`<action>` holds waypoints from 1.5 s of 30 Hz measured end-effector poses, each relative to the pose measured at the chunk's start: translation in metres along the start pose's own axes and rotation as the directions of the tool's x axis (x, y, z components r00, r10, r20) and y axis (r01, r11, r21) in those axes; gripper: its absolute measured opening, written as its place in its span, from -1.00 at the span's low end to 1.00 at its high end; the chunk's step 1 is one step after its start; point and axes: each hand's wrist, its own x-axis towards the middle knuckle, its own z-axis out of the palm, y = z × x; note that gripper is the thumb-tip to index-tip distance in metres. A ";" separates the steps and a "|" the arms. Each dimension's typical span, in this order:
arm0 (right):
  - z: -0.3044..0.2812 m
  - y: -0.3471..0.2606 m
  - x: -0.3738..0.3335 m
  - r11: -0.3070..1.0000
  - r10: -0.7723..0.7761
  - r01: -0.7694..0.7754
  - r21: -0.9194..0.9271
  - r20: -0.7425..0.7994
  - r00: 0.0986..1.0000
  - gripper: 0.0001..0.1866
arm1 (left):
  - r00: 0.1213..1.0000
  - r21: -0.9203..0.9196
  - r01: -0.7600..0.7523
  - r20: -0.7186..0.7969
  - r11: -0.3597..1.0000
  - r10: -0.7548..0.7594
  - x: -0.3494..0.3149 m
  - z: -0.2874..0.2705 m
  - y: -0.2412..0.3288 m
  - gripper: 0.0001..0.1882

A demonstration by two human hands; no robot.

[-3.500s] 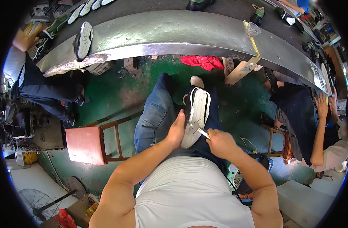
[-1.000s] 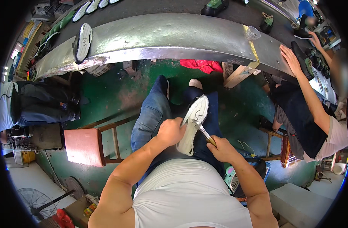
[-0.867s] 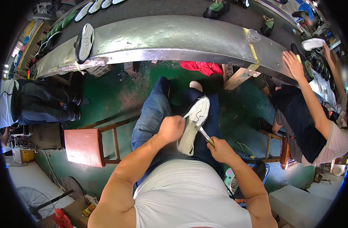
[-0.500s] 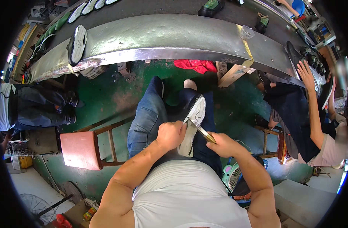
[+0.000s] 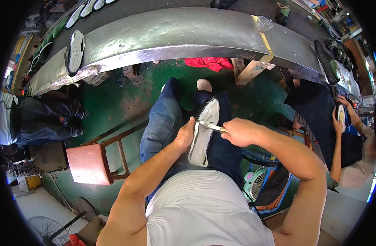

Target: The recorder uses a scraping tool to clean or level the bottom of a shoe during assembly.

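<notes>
Across my lap lies a dark shoe, its pale underside (image 5: 199, 149) turned up and a ragged, stitched-looking edge round its toe. My left hand (image 5: 184, 134) grips the shoe's left edge near the middle, thumb at the rim. In my right hand (image 5: 241, 132) is a silver metal hand tool (image 5: 211, 126) with a yellowish handle; its exact kind is hard to make out. The tool reaches leftward across the sole, its tip close to my left thumb. My right fingers are wrapped round the handle.
A long metal-edged bench (image 5: 155, 35) curves ahead, with an upturned shoe (image 5: 75, 53) at its left and a clear plastic cup (image 5: 263, 23) at its right. A padded stool (image 5: 89, 164) stands left, a small green fan (image 5: 257, 181) right. People sit on both sides; the right one handles a shoe.
My right hand has risen and turned, swinging the tool from a steep slant to nearly level across the sole. My left hand has shifted slightly left. The person at right has drawn their hands down.
</notes>
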 end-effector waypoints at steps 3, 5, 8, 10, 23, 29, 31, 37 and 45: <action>0.048 0.009 0.014 0.970 -0.104 0.151 0.189 -0.237 0.966 -0.72 | 0.994 -0.261 0.037 0.108 0.965 -0.009 -0.026 0.000 0.012 -0.36; 0.083 0.000 0.030 0.913 -0.022 0.173 0.368 -0.381 0.924 -0.74 | 0.983 -0.299 -0.090 0.127 0.950 0.133 -0.023 -0.007 0.011 -0.30; 0.100 -0.001 0.037 0.840 0.077 0.190 0.509 -0.457 0.886 -0.74 | 0.983 -0.130 -0.177 0.013 0.976 0.181 -0.027 0.006 0.031 -0.26; 0.093 0.014 0.036 0.863 -0.088 0.290 0.414 -0.443 0.892 -0.71 | 0.978 -0.085 -0.207 0.016 0.975 0.209 -0.033 0.009 0.033 -0.14; 0.115 0.015 0.050 -0.040 -0.074 -0.006 0.999 0.003 0.997 -0.78 | 0.989 -0.125 -0.145 -0.010 0.982 0.144 -0.023 0.019 0.049 -0.15; 0.072 0.070 0.031 -0.004 -0.336 -0.132 0.991 0.123 0.934 -0.61 | 0.993 -0.057 -0.118 -0.011 0.991 0.118 -0.011 0.020 0.056 -0.40; 0.047 0.070 0.024 0.246 -0.267 -0.123 0.961 0.189 0.945 -0.58 | 0.997 0.014 -0.071 0.042 0.997 0.070 -0.013 0.021 0.064 -0.39; -0.011 0.077 0.030 0.651 -0.235 -0.093 0.754 0.316 0.919 -0.66 | 0.996 0.061 -0.068 0.056 0.996 0.065 -0.009 0.014 0.067 -0.33; -0.006 0.105 0.058 0.557 -0.368 -0.073 0.827 0.325 0.871 -0.60 | 0.998 0.065 0.009 0.064 0.998 -0.013 -0.002 0.007 0.074 -0.39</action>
